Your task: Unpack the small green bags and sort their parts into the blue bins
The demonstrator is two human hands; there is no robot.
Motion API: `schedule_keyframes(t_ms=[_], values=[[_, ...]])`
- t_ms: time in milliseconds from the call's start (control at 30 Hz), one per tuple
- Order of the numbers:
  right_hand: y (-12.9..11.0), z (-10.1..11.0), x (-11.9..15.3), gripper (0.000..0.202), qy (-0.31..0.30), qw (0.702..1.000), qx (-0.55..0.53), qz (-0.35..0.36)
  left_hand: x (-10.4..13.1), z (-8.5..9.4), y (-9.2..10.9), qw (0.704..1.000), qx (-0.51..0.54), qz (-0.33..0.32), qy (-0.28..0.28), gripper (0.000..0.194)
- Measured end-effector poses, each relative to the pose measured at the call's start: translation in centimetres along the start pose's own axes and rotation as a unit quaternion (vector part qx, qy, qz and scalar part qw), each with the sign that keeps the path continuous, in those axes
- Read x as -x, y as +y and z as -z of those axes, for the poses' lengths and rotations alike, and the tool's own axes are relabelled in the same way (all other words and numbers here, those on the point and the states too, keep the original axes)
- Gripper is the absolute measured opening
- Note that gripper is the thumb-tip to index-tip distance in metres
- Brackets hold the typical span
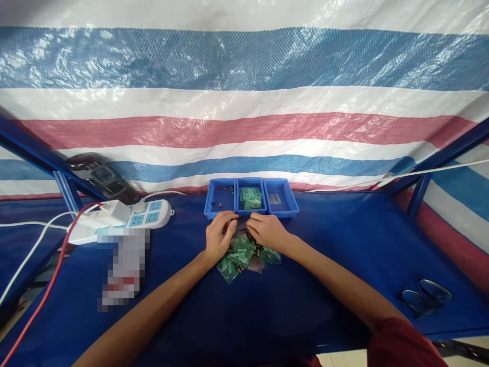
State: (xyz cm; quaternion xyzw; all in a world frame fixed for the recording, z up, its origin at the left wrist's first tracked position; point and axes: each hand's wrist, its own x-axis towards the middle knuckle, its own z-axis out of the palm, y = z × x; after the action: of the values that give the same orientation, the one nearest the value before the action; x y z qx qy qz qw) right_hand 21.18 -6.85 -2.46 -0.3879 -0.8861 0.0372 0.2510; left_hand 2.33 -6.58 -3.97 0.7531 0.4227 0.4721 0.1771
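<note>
Fingers (229,216) of left hand (217,244) curled inward, opposite those of right hand (269,232), narrow gap between. Can't tell if pinching a bag or only touching; too small at the contact.

Largest to smallest from there:
- Striped sheet (244,56): upright beyond the fingers.
- Blue table (324,311): under them, out to both sides.
- Power strip (163,222): well left of them, white adapter (114,211) plugged in.
- Left tray (225,200), middle tray (250,180), right tray (288,204): side by side, just beyond them.
- Pile of bags (242,251): at and just bodyward of the fingers, between the wrists. Neither hand clearly nearer. Slightly wider left-right than deep; no firm long axis, no single heading. Bag at near-left edge (229,270): corner toward body.
- Glasses (418,300): far right of the fingers, bodyward.
- Green bags (250,198): in middle tray, beyond the gap.
- Clear packets (274,199): in right tray, beyond right fingers.
- Small metal parts (220,205): loose in left tray, beyond left fingers.
</note>
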Motion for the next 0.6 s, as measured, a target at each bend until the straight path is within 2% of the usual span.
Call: schedule_keyframes(t_ms=[100,200,333,600], values=[[-0.2,0.3,0.1,0.02,0.13,0.986,-0.092,-0.05,-0.2,-0.1,0.1,0.999,0.035,0.021,-0.03,0.033],[-0.4,-0.1,0.3,0.02,0.212,0.954,-0.18,-0.111,-0.2,-0.3,-0.1,0.995,0.042,0.003,-0.087,0.023],[-0.4,-1.6,0.6,0.02,0.221,0.933,-0.24,-0.15,-0.3,-0.4,-0.3,0.996,0.03,0.006,-0.079,0.026],[-0.6,-2.7,1.0,0.023,0.208,0.941,-0.239,-0.116,-0.3,-0.4,-0.3,0.993,0.063,0.021,-0.097,0.019]])
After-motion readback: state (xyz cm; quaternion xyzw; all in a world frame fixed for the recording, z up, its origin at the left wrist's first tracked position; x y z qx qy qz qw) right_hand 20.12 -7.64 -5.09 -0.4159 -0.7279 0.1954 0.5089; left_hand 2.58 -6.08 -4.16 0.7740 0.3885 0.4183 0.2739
